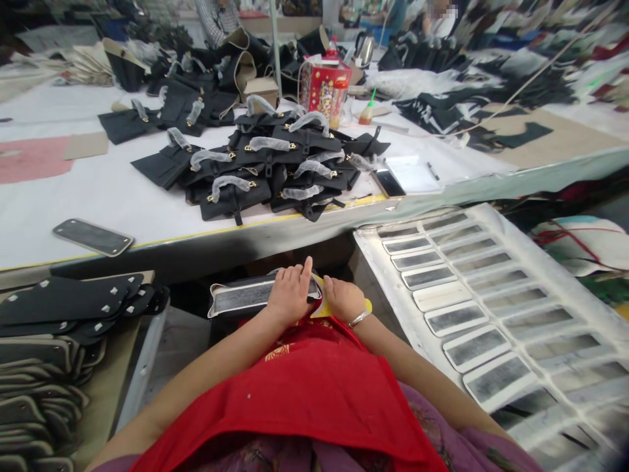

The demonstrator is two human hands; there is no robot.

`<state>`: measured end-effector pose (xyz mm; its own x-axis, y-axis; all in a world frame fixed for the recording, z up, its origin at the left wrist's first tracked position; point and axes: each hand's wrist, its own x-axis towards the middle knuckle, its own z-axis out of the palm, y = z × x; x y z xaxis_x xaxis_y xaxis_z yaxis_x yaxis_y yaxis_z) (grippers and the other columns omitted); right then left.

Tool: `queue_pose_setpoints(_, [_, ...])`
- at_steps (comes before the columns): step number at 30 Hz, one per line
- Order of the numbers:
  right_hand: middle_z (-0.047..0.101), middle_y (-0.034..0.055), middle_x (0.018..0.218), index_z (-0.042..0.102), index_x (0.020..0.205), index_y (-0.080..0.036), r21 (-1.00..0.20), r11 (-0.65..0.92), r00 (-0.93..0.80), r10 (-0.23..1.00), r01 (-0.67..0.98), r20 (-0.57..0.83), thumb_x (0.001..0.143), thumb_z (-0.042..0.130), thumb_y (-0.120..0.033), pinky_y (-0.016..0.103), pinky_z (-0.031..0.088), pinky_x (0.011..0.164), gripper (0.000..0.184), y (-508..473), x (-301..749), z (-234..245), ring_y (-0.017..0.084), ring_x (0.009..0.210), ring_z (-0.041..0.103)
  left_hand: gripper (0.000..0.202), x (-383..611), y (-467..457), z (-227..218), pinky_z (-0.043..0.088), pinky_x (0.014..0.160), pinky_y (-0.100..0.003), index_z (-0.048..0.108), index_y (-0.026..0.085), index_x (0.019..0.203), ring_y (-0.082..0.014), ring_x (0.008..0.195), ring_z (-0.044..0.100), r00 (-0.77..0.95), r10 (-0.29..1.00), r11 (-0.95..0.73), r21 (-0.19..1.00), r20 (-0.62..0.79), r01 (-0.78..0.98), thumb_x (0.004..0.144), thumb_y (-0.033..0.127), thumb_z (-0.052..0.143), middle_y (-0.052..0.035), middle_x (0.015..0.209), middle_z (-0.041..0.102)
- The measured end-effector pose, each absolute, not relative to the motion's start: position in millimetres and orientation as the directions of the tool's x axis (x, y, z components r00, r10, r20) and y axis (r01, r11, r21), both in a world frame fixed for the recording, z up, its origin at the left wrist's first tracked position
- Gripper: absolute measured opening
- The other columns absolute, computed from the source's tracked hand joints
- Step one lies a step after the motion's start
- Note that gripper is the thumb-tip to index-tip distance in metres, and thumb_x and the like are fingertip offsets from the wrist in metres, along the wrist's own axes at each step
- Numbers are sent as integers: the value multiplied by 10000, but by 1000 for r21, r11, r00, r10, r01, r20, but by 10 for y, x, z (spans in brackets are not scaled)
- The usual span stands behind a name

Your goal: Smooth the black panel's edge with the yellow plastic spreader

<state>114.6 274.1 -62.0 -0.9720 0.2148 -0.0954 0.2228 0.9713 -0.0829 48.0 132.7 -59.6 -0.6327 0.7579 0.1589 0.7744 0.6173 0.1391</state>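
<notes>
While both forearms lie over the red apron (314,387), we note the left grip (289,294) flat and released on a dark, pale-edged panel (240,296) in the lap, just below the counter (98,190). The right grip (344,298) curls beside it over a yellow piece (320,307); whether it clasps this, we cannot tell.

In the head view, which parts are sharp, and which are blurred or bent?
Head view: the left hand and right hand at the flat grey pale-edged panel are sharp; so is the pile of black leather pieces; the picture's top right corner smears into streaks; the white table edge bows; light is even.
</notes>
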Motion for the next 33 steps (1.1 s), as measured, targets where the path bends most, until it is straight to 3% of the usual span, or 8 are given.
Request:
queue_pose_setpoints(5, [640, 108, 891, 554, 1051, -160, -8, 979, -972, 202, 204, -120, 972, 148, -319, 253, 429, 590, 444, 2682, 1127, -596, 183, 755, 626, 793, 472, 1301, -615, 284, 915, -433, 86, 52, 1414, -307, 1039, 431, -609, 776, 600, 106, 167, 793, 791, 378, 453, -194, 1220, 448])
queue_pose_setpoints(13, [641, 113, 843, 575, 957, -145, 26, 956, -945, 293, 293, -147, 969, 119, -322, 283, 461, 601, 489, 2577, 1075, -529, 199, 739, 635, 694, 451, 1262, -593, 274, 928, -430, 66, 80, 1421, -292, 1058, 426, -603, 785, 593, 108, 139, 798, 827, 263, 375, -191, 1243, 439])
queue_pose_setpoints(20, [647, 120, 801, 588, 917, -127, 58, 946, -931, 325, 319, -167, 968, 135, -327, 262, 463, 619, 498, 2526, 1027, -487, 191, 738, 643, 782, 400, 1209, -572, 282, 934, -423, 63, 88, 1422, -294, 1099, 411, -581, 808, 560, 181, 96, 808, 778, 285, 461, -185, 1271, 420])
queue_pose_setpoints(24, [650, 104, 800, 590, 921, -138, 60, 961, -951, 276, 270, -139, 963, 162, -303, 269, 462, 606, 461, 2521, 1017, -501, 200, 730, 641, 831, 373, 1180, -553, 283, 945, -427, 76, 95, 1418, -294, 1113, 407, -567, 821, 542, 217, 72, 812, 737, 280, 515, -180, 1277, 418])
queue_pose_setpoints(33, [654, 98, 794, 598, 895, -145, 44, 929, -922, 369, 367, -115, 961, 166, -307, 278, 458, 595, 466, 2488, 992, -537, 212, 722, 642, 758, 363, 1182, -555, 276, 952, -427, 97, 90, 1417, -300, 1135, 404, -566, 821, 543, 205, 75, 814, 799, 309, 479, -197, 1302, 402])
